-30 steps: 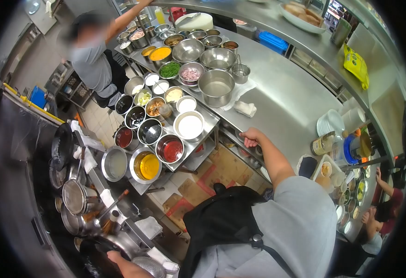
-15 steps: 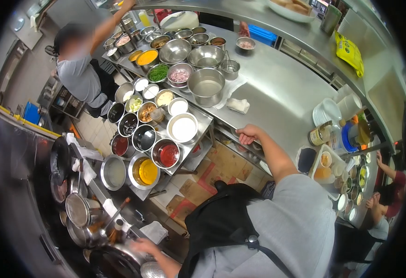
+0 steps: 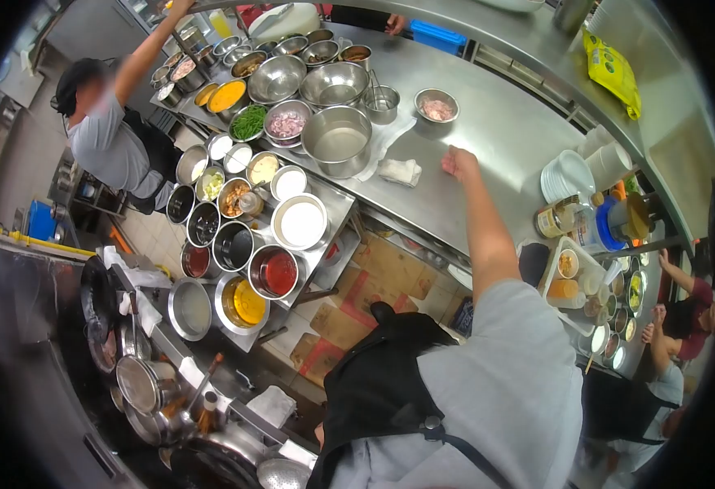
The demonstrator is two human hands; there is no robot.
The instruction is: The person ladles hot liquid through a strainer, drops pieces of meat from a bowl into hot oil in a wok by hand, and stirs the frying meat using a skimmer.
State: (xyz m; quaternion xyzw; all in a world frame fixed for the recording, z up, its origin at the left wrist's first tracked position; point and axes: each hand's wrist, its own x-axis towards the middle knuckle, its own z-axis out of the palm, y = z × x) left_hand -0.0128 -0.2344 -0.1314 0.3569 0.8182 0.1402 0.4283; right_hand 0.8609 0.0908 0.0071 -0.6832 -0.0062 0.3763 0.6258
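My right hand [image 3: 459, 163] is over the steel counter [image 3: 512, 147], its fingers curled together with nothing visible in them. Just beyond it stands a steel bowl of pale pink meat [image 3: 436, 107], not touched by the hand. A folded white cloth [image 3: 400, 172] lies to the left of this hand. Of my left hand only a sliver of skin [image 3: 319, 433] shows beside the black apron [image 3: 378, 371]; its fingers are hidden.
Pots of sauces [image 3: 278, 272] and a large empty steel pot [image 3: 337, 143] stand to the left. A co-worker [image 3: 113, 134] reaches up at upper left. Another person's hand [image 3: 395, 24] is at the far counter edge. White bowls [image 3: 567, 175] are at right.
My right hand has moved up and forward from the counter's near edge. The meat bowl has appeared on the counter, now nearer. My left hand has drawn back from the stove, mostly out of sight.
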